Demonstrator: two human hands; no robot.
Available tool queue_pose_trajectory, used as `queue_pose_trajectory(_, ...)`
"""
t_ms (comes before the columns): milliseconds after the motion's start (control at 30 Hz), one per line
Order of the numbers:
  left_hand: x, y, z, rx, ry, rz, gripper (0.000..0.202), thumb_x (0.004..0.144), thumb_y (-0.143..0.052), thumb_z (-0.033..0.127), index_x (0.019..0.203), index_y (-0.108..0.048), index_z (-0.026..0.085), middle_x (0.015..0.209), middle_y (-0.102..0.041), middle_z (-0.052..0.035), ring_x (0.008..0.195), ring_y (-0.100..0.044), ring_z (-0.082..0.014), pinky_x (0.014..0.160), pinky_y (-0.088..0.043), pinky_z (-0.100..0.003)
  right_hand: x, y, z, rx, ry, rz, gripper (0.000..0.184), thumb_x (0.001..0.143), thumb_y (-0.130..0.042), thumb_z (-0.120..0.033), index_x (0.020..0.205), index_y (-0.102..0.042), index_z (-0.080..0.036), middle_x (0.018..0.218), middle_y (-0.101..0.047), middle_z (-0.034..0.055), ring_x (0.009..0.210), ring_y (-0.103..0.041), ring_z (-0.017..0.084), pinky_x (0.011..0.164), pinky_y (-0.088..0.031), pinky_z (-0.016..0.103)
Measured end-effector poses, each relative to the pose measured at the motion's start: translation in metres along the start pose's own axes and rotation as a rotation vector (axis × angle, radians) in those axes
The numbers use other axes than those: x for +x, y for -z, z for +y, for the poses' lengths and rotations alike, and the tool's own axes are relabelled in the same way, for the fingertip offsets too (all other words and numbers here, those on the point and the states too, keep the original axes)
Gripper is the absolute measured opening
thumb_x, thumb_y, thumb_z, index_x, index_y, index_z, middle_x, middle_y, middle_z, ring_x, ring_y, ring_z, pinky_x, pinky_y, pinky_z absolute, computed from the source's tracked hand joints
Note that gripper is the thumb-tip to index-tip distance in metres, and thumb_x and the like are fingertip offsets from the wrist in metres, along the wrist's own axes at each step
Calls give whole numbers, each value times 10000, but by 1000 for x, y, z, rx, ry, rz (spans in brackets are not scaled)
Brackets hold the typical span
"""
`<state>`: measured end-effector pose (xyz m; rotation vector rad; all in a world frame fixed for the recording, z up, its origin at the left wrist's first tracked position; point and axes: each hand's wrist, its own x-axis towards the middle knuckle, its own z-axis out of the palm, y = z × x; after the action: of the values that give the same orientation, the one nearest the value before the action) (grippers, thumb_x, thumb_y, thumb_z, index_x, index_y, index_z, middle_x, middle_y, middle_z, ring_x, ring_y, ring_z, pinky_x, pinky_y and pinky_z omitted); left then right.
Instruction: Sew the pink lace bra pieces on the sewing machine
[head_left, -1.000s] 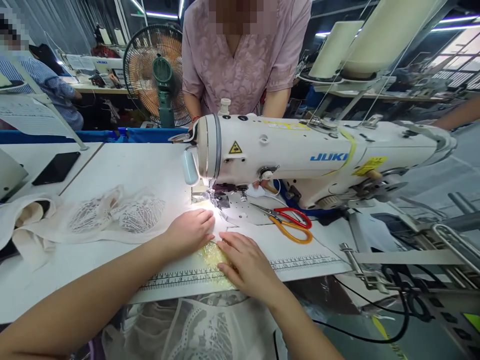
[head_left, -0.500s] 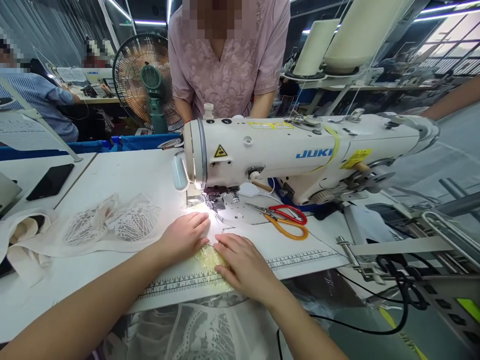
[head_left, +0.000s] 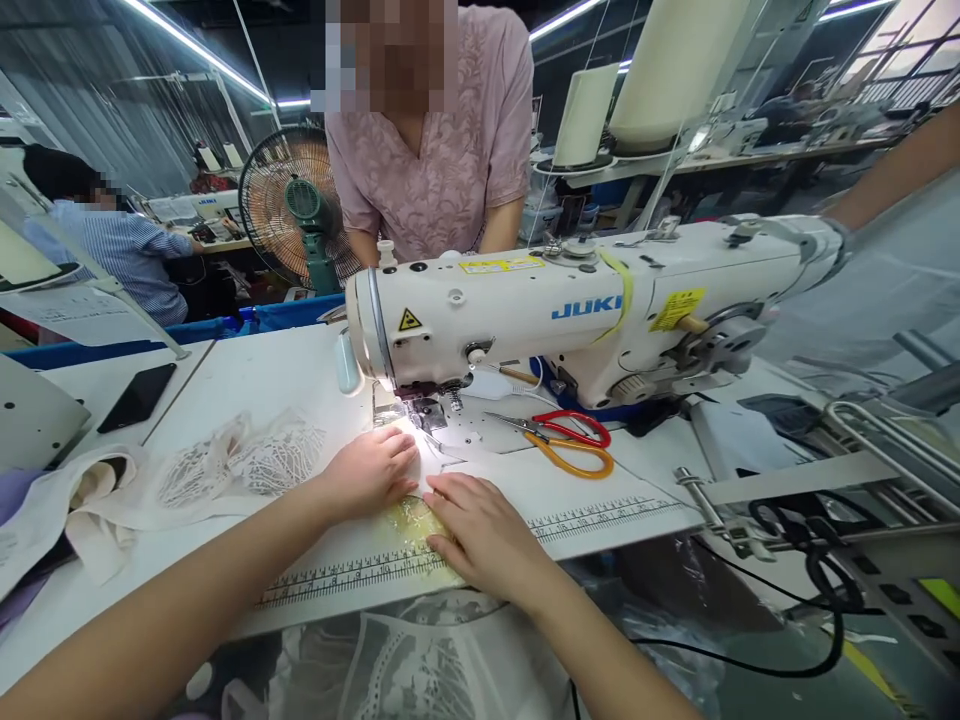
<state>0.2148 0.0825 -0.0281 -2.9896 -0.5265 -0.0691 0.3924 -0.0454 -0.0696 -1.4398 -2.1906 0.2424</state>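
A light yellow lace piece (head_left: 414,522) lies on the table in front of the sewing machine's lit needle area. My left hand (head_left: 375,467) rests on the work just short of the presser foot (head_left: 420,412), fingers laid flat side by side, its thumb side at the lace. Over the lace's right edge lies my right hand (head_left: 480,528), with fingers stretched out and thumb apart. Both hands partly cover the lace, and what is under the left fingers is hidden. The white JUKI sewing machine (head_left: 517,310) stands right behind my hands.
Red-and-orange-handled scissors (head_left: 574,445) lie right of the needle area. A pale lace bra (head_left: 247,465) is left of my left arm, a black phone (head_left: 137,397) farther back. A printed ruler (head_left: 592,517) runs along the front edge. A person (head_left: 442,180) stands behind the machine.
The view has tilted and shifted a little, so the machine sits further left in the picture. My hands stay nearly where they were over the lace.
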Motion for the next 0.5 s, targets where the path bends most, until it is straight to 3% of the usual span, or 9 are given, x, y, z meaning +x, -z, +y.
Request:
queue_pose_trajectory(133, 3, -3, 0, -14, 18, 50, 219, 880, -514, 297, 990, -609, 133, 1030, -622, -127, 973, -574, -251, 824, -520, -389, 0, 0, -1, -13, 2, 0, 365, 844, -597, -292, 1193, -580, -183, 1284, -580, 93, 1199, -490, 251, 1006, -417, 419)
queue_pose_trajectory(267, 0, -10, 2, -64, 75, 93, 234, 885, -496, 266, 1065, -568, 134, 1072, -596, -130, 970, -570, -245, 793, -517, -370, 0, 0, -1, -15, -11, -9, 360, 852, -580, -285, 1199, -573, -189, 1296, -571, 93, 1208, -483, 243, 1010, -415, 418)
queue_pose_trajectory(500, -6, -13, 0, -131, 107, 65, 308, 857, -583, 291, 1129, -522, 159, 1183, -567, -126, 1032, -572, -258, 828, -507, -383, 0, 0, -2, -45, -34, -36, 335, 865, -544, -276, 1190, -575, -198, 1318, -556, 107, 1224, -476, 253, 1001, -420, 447)
